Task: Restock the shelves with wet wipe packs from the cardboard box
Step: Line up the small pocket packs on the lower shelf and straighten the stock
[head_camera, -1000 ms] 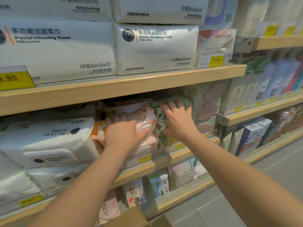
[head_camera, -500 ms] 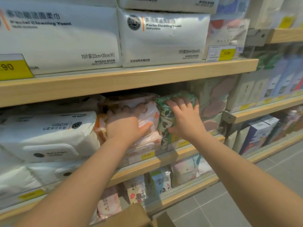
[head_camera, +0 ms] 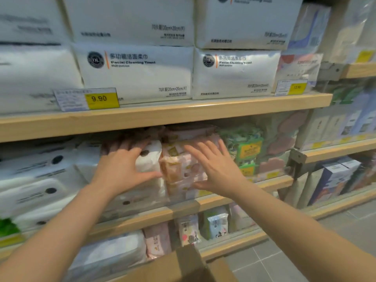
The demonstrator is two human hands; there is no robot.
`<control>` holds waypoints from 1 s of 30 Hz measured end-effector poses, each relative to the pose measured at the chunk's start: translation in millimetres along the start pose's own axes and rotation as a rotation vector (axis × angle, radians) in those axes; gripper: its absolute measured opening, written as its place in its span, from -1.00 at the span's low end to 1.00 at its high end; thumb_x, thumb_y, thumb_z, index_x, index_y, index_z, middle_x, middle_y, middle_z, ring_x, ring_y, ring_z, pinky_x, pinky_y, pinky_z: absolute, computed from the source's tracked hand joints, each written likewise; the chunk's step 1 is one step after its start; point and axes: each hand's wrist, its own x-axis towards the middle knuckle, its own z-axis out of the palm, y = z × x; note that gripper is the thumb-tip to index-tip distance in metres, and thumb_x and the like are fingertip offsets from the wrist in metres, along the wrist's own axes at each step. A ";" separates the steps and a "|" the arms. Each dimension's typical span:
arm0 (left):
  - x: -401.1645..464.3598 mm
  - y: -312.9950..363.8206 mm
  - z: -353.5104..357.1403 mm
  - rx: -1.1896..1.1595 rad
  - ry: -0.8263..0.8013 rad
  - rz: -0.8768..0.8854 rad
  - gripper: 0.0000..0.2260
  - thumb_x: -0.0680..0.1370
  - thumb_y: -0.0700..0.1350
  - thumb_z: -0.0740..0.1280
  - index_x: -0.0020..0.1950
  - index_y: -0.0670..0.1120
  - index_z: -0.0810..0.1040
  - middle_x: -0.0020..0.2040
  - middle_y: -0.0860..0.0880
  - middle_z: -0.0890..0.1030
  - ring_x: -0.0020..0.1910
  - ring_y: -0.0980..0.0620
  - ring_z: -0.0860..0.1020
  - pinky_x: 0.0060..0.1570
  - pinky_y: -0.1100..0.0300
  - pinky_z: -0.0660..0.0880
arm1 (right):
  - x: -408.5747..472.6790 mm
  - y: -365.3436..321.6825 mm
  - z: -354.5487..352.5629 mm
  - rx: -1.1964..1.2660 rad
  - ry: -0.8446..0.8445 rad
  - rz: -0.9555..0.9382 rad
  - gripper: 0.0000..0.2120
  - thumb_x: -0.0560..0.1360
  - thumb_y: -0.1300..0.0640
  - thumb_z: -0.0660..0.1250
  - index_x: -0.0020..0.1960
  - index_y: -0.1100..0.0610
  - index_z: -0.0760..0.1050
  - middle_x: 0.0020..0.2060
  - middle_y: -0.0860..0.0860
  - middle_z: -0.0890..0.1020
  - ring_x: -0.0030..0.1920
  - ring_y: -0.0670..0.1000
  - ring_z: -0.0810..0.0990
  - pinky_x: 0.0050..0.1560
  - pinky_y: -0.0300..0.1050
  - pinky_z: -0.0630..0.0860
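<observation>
On the middle shelf stands a stack of pink patterned wet wipe packs. My left hand lies spread against a white pack just left of that stack, thumb reaching toward the pink packs. My right hand is spread flat over the right side of the pink stack, fingers apart, gripping nothing. A green leaf-print pack sits to the right of my right hand. A cardboard box flap shows at the bottom edge.
Large white facial towel packs fill the upper shelf, with a yellow 9.90 price tag. White wipe packs lie at the left. Small colourful packs stand on the lower shelf. Boxed goods and grey floor tiles are at the right.
Both hands have shifted left along the shelf: the right hand left the green leaf-print pack for the pink stack, the left hand moved from the pink stack onto the white pack. The camera tilted up.
</observation>
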 end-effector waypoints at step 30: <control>4.9 -0.7 13.1 -0.096 0.043 -0.049 -0.25 0.36 0.51 0.02 0.38 0.09 0.34 0.22 -0.08 0.49 0.24 -0.10 0.42 0.32 -0.14 0.19 | 53.8 -38.5 -5.8 0.271 -0.246 0.312 -0.59 0.61 -0.13 0.02 0.11 0.17 0.44 -0.03 0.12 0.48 0.14 0.18 0.44 0.16 0.09 0.29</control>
